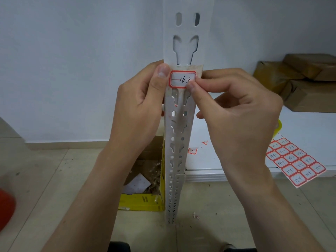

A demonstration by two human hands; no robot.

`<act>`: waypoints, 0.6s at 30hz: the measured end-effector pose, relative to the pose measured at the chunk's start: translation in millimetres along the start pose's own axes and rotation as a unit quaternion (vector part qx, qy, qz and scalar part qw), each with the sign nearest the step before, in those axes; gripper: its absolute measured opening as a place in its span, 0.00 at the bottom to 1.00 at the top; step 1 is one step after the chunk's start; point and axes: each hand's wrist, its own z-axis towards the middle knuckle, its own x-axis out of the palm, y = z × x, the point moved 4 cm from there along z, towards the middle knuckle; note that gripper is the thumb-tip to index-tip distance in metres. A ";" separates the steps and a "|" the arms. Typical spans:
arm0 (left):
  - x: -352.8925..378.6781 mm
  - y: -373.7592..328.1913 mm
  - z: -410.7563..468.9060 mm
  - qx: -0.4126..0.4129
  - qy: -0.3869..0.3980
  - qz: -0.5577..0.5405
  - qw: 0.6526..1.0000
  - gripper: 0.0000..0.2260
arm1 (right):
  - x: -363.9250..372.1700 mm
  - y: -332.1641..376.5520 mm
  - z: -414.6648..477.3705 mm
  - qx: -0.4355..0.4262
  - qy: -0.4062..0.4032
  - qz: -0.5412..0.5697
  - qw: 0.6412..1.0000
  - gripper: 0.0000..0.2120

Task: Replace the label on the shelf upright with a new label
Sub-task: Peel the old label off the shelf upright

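Red-bordered label [183, 79] on upright [179, 135], both hands pressing

2 bare forearms, no sleeves, left hand [141, 102], right hand [236, 113]

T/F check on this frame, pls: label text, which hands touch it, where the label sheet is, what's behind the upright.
1. The label on the shelf upright reads 16-3. True.
2. Only the left hand touches the label. False: the right hand pinches its right edge too.
3. The label sheet lies on the floor. False: it lies on the white shelf board, right of the upright.
4. A yellow box sits on the floor behind the upright. True.
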 end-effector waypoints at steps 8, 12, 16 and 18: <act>0.7 -1.6 -0.6 -0.003 -0.005 0.000 1.000 0.15 | 1.1 -3.0 -2.4 -0.001 -0.014 0.018 1.000 0.04; 1.1 -2.0 -1.2 -0.004 -0.006 -0.001 1.000 0.15 | 1.1 -2.0 -0.7 -0.001 0.008 0.009 1.000 0.03; 1.1 -2.6 -1.0 -0.006 -0.005 0.003 1.000 0.15 | 0.3 -4.4 -0.6 0.028 0.015 0.027 0.999 0.03; 1.2 -2.8 -0.7 -0.005 -0.006 0.006 1.000 0.15 | 1.0 -4.8 -1.2 0.036 0.015 0.030 0.999 0.03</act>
